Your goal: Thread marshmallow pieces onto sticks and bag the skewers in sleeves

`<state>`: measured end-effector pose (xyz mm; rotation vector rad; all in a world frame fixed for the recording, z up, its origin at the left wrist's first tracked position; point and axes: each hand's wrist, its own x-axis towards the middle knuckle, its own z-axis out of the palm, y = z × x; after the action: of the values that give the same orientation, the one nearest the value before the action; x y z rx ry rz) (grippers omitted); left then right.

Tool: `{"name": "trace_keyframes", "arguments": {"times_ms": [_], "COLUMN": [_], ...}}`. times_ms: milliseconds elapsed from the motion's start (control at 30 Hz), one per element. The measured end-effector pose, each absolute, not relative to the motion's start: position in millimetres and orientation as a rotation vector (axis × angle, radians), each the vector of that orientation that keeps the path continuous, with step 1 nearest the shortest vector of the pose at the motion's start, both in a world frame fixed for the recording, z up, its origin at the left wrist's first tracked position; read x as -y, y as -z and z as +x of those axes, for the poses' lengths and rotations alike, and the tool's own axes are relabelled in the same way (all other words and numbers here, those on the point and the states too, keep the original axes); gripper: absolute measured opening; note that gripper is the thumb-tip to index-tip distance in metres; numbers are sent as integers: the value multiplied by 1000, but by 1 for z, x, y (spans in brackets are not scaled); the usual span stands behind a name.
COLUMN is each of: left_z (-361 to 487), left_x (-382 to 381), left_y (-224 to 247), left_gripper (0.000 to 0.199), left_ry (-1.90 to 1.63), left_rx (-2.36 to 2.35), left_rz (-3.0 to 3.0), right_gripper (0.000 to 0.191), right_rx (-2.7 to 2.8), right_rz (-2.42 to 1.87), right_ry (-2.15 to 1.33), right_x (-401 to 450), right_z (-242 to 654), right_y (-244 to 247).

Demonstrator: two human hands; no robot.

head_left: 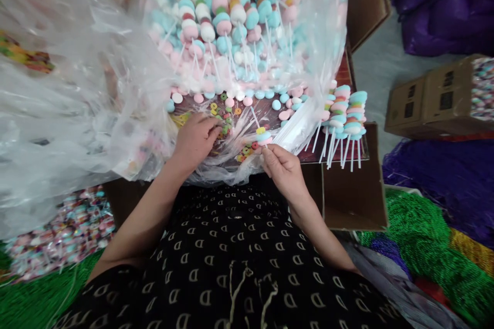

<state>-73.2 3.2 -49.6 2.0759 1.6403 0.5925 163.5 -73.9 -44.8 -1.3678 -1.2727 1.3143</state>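
Observation:
My right hand pinches a white stick with a marshmallow skewer on it. Pink and blue marshmallows sit near the fingers, with a yellow gummy ring above them and the stick's bare end pointing away. My left hand reaches over a small pile of gummy rings, its fingers stretched out and their tips at the rings. More gummy rings lie by my right hand. Loose marshmallows are scattered beyond both hands.
A clear plastic bag holds many finished marshmallow skewers at the back. More skewers lie at the table's right edge beside a bundle of white sticks. Cardboard boxes stand to the right; plastic sheeting covers the left.

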Motion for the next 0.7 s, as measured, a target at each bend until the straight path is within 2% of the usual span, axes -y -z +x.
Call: {"name": "trace_keyframes", "arguments": {"times_ms": [133, 300, 400, 500, 600, 700], "left_z": [-69, -67, -70, -68, -60, -52], "left_x": [-4, -7, -6, -4, -3, -2], "left_y": [56, 62, 62, 62, 63, 63], "left_gripper": [24, 16, 7, 4, 15, 21], "left_ry": [-355, -461, -754, -1027, -1147, -1160], "left_rx": [-1656, -1620, -1604, -1482, -1288, -1187], "left_rz": [2314, 2302, 2041, 1542, 1069, 861], "right_gripper": [43, 43, 44, 43, 42, 41], "right_rx": [1298, 1346, 1371, 1419, 1498, 1535], "right_rz": [-1364, -1363, -1357, -1346, -1337, -1347], "right_ry": [-1316, -1311, -1341, -1379, -1381, -1361], "right_x": [75, 76, 77, 78, 77, 77], "right_z": [162, 160, 159, 157, 154, 153], "right_y": [47, 51, 53, 53, 52, 51]}}
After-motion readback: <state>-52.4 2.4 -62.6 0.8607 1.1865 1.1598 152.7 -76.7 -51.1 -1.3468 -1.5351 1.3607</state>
